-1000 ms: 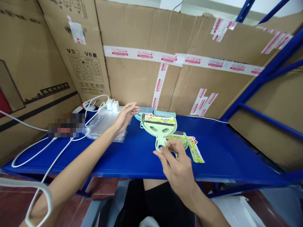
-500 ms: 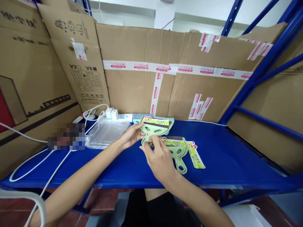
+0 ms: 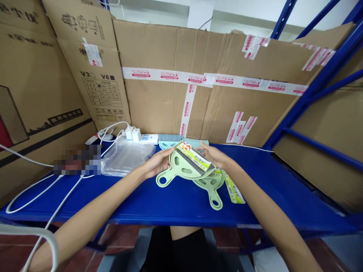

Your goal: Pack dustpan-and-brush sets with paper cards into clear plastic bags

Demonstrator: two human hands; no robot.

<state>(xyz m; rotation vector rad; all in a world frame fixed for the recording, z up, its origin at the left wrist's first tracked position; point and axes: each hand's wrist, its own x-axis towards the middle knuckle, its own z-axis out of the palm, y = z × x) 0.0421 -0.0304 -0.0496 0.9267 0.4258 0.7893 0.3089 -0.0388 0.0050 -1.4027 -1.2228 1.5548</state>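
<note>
The left grip point(image 3: 159, 164) holds the dustpan point(image 3: 182, 166) at its left edge, over the desk point(image 3: 272, 181). The right grip point(image 3: 214, 155) is at its far right side; whether it holds too, I cannot tell.

Bright light, stretched edges, 1 pixelated patch point(image 3: 77, 159)

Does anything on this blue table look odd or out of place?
Slightly: a yellow-green label card lies askew right of the lower green dustpan, apparently loose, whereas the held green dustpan has its label across it. The pixelated patch can't be judged.
</note>
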